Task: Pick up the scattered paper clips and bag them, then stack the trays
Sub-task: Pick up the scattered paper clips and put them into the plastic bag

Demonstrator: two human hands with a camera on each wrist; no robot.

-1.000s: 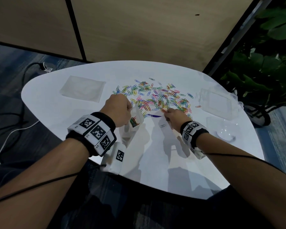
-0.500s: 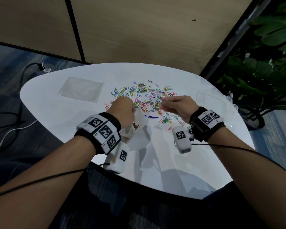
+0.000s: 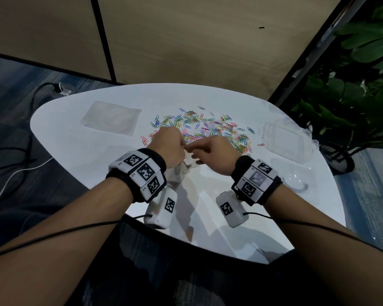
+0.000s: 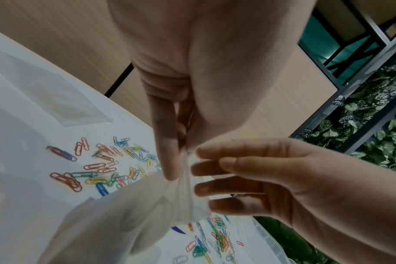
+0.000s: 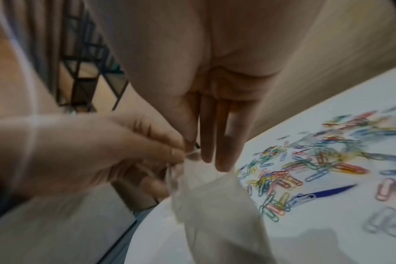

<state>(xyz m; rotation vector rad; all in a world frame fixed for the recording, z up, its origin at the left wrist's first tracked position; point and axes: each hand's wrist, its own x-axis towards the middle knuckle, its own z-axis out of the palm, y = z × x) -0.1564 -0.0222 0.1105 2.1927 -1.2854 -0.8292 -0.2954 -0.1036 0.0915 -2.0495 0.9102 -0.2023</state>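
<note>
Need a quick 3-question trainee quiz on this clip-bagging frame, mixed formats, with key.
1. True or false: the left hand grips the clear bag at its top.
2. Most paper clips are: A) in the bag B) loose on the white table C) in a tray.
3. Fill in: the clear trays lie on the person's ____ side.

Key: 1 true. 2 B. 3 right. The right hand, fingers fairly straight, meets the bag's mouth; whether it carries clips cannot be seen.
</note>
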